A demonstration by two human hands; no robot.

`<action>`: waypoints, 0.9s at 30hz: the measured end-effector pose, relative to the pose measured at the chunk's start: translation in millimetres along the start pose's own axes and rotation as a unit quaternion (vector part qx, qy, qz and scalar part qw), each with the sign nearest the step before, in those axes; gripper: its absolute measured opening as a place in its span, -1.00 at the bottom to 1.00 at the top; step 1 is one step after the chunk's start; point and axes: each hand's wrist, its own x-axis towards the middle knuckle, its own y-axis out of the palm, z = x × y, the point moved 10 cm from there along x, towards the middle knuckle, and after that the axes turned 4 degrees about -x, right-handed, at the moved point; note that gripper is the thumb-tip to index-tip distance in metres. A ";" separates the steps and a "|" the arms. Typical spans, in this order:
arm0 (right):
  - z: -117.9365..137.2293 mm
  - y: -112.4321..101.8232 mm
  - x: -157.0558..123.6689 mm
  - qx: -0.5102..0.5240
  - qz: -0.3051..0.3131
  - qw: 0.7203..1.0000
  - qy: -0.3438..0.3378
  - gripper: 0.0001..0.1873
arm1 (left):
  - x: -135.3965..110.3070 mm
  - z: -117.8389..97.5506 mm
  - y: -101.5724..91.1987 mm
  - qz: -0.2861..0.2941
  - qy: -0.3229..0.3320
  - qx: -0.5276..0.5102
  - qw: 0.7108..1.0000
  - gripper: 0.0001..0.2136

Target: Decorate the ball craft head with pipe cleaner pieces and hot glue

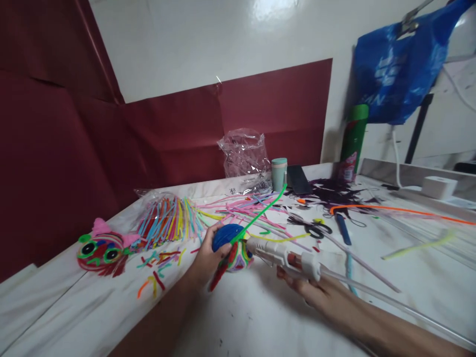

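Observation:
My left hand (207, 253) is closed around a round craft figure (227, 237), blue on top with colourful pipe-cleaner coils lower down. A green pipe cleaner (262, 213) sticks up from it toward the upper right, and a red fuzzy piece (218, 273) hangs near my thumb. In my right hand (310, 287) is a white hot glue gun (275, 252), its nozzle close to the figure; I cannot tell whether they touch. A clear glue stick (394, 296) trails from the gun's back. The figure's far side is hidden.
A finished-looking pipe-cleaner face (100, 250) sits at left beside cut scraps (159, 265). Behind are bundled pipe cleaners (171, 220), a clear bag (245, 153) and a mint cup (278, 173). Black scissors (319, 229), a blue-handled tool (342, 229) and a green spray can (353, 141) are at right.

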 end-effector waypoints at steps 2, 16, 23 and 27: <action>2.2 1.1 -0.4 0.001 0.007 1.000 -0.012 -0.73 | -1.1 -0.4 1.7 -0.004 -0.008 0.005 1.000 -0.50; 2.7 -0.8 -0.5 -0.010 -0.012 1.000 -0.009 -0.78 | -0.7 4.0 3.1 0.002 0.008 -0.002 1.000 -0.51; 8.3 3.6 0.4 -0.009 0.004 1.000 -0.017 -0.77 | -0.1 2.2 2.5 0.005 0.009 0.011 1.000 -0.49; 8.7 2.3 -0.2 -0.015 -0.006 1.000 -0.020 -0.79 | -0.1 3.1 3.4 0.009 0.004 0.015 1.000 -0.49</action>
